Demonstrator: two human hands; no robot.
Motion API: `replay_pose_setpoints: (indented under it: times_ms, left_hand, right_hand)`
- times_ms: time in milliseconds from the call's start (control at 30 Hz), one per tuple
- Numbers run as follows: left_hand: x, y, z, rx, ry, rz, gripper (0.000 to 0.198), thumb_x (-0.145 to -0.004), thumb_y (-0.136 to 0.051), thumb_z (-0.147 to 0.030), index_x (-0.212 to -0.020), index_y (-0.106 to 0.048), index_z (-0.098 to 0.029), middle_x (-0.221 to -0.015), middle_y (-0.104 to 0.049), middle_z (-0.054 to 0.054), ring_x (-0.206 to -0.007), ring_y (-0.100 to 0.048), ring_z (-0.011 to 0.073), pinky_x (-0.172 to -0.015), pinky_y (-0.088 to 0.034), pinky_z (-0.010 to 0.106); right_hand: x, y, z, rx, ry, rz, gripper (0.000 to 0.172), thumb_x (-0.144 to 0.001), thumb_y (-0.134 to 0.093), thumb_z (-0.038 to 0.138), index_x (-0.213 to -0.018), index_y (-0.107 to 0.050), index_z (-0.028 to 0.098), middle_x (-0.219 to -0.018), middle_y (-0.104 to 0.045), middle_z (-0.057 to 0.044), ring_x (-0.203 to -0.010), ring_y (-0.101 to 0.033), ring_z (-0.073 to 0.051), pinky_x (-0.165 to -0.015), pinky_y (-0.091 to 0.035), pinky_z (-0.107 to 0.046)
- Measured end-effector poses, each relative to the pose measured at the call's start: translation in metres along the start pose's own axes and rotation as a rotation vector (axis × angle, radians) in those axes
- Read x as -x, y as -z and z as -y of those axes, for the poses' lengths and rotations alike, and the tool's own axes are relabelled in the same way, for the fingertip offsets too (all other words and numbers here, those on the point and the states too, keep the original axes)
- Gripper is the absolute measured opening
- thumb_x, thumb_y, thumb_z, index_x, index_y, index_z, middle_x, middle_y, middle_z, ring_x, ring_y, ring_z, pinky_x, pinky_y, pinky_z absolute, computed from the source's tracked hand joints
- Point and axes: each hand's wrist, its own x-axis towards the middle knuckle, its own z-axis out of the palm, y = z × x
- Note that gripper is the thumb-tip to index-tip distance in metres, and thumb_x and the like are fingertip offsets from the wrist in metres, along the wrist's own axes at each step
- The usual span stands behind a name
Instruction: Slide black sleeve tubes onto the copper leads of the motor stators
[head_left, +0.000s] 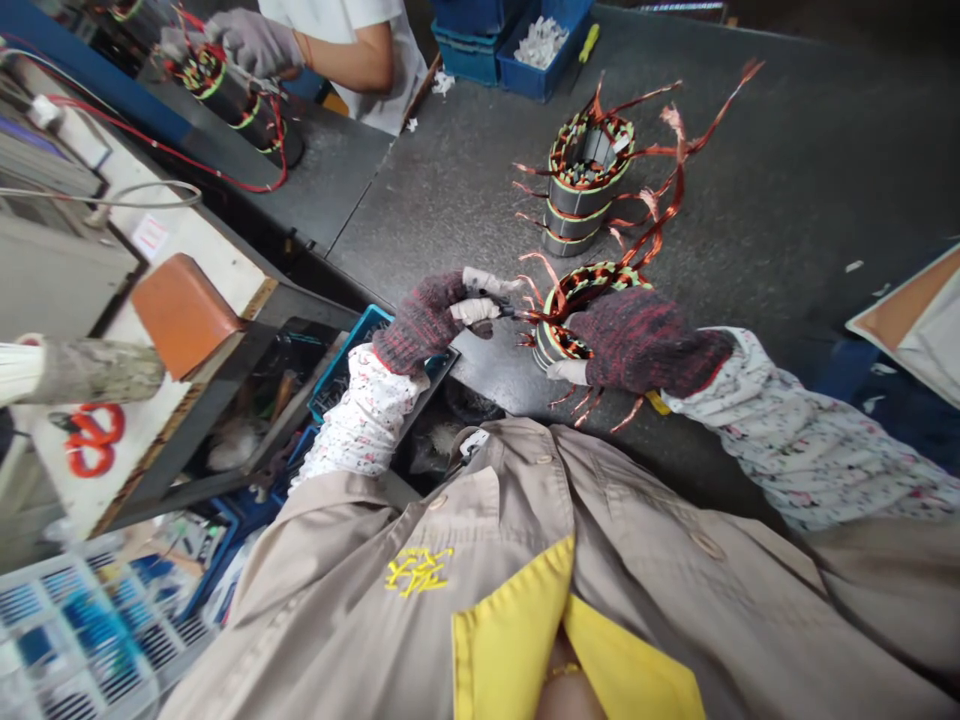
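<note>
Head view down onto a dark speckled table (750, 200), with blue bins (532, 60) and a co-worker (337, 60) at its far side. One copper-wound stator (589, 185) stands upright, long axis vertical. A nearer stator (559, 335) tilts, open end up and away, its body clenched by the fingers of the gloved right hand (637, 340). The gloved left hand (424, 322) pinches a small tool (499, 310) at that stator's copper leads (532, 315).
</note>
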Motion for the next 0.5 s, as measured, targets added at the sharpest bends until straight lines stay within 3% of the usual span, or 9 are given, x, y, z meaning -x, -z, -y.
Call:
replay_pose_setpoints:
  times_ms: [67,200,367,500]
  left_hand:
    - [-0.002,-0.003,-0.003,0.0,-0.068,0.046,0.046,-0.083,-0.105,-0.047,-0.11,-0.085,-0.015,-0.108,-0.087,0.01,-0.081,-0.081,0.0198,-0.075,-0.069,0.031]
    - [-0.01,-0.004,0.001,-0.006,-0.148,0.125,0.052,-0.085,-0.103,-0.056,-0.112,-0.084,-0.015,-0.11,-0.088,0.011,-0.082,-0.079,0.0174,-0.073,-0.067,0.028]
    - [-0.006,-0.006,0.003,0.035,-0.164,0.051,0.047,-0.085,-0.104,-0.052,-0.112,-0.084,-0.018,-0.12,-0.088,0.012,-0.088,-0.081,0.0197,-0.073,-0.068,0.03]
    - [-0.005,-0.012,0.001,0.007,-0.153,0.049,0.042,-0.09,-0.1,-0.049,-0.113,-0.085,-0.018,-0.117,-0.088,0.012,-0.091,-0.082,0.0218,-0.079,-0.07,0.033]
  right_hand:
    - [0.0,-0.002,-0.002,0.048,0.04,0.026,0.055,-0.087,-0.073,0.047,-0.134,-0.085,0.02,-0.126,-0.083,-0.018,-0.115,-0.075,-0.039,-0.097,-0.053,-0.048]
    - [-0.001,-0.006,-0.005,0.071,0.05,-0.037,0.051,-0.086,-0.066,0.058,-0.131,-0.085,0.041,-0.121,-0.085,-0.009,-0.111,-0.074,-0.037,-0.097,-0.056,-0.049]
    - [0.0,-0.001,-0.003,0.101,0.077,0.003,0.061,-0.096,-0.068,0.058,-0.139,-0.083,0.018,-0.126,-0.083,-0.019,-0.115,-0.077,-0.041,-0.097,-0.055,-0.048]
    - [-0.002,-0.004,-0.004,0.082,0.078,-0.051,0.063,-0.099,-0.076,0.068,-0.136,-0.085,0.018,-0.124,-0.084,-0.02,-0.114,-0.078,-0.041,-0.098,-0.055,-0.047]
